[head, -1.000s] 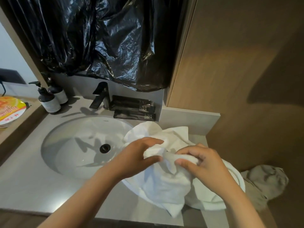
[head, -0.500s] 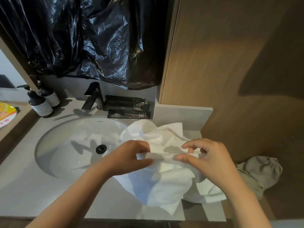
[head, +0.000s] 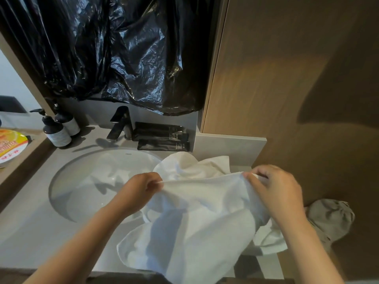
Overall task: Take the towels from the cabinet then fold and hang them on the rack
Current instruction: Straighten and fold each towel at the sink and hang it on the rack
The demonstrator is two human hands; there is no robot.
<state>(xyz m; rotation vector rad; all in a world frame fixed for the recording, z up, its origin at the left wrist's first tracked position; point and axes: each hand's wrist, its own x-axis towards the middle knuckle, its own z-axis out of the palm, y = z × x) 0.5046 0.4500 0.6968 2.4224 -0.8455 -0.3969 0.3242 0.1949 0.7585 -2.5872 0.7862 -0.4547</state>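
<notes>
A white oval sink point(head: 96, 181) is set in a grey stone desk point(head: 26, 238). Behind the sink stands a dark faucet point(head: 121, 124), with flat black tubes point(head: 162, 138) to its right and two dark pump bottles point(head: 56, 130) to its left. Crumpled black plastic sheeting point(head: 123, 58) hangs above. Right of the sink rises a warm-lit wooden wall panel point(head: 276, 78), with a grey cloth point(head: 332, 218) lying low beside it. Left of the sink, a wooden ledge point(head: 22, 160) carries a yellow-lidded bowl point(head: 10, 148).

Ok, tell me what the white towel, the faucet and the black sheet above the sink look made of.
White towel: soft cotton-like terry, matte, nubby along the stretched edge. Faucet: likely metal, dark matte finish, sharp edges. Black sheet: thin plastic film, glossy, crinkled with bright highlights.
</notes>
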